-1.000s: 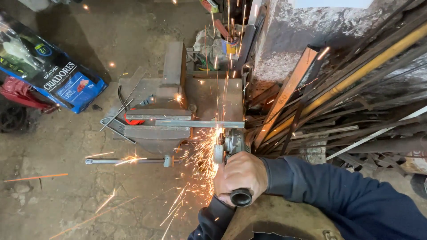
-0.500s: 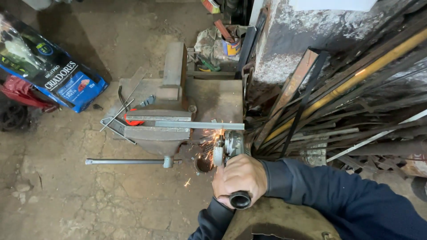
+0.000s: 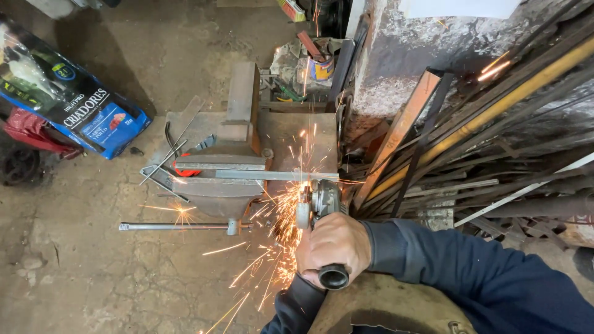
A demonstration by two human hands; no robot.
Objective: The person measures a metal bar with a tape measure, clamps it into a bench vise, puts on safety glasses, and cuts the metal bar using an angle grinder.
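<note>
Sparks are flying: right hand is clenching the grinder, disc biting the flat bar lying crosswise just ahead.

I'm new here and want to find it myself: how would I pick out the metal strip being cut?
Find the big grey bench vise standing on the concrete floor at the middle. A long flat metal strip is clamped across its top and sticks out to the right. Unlike the round vise handle rod lower down, its free end meets the angle grinder, where the sparks start.
</note>
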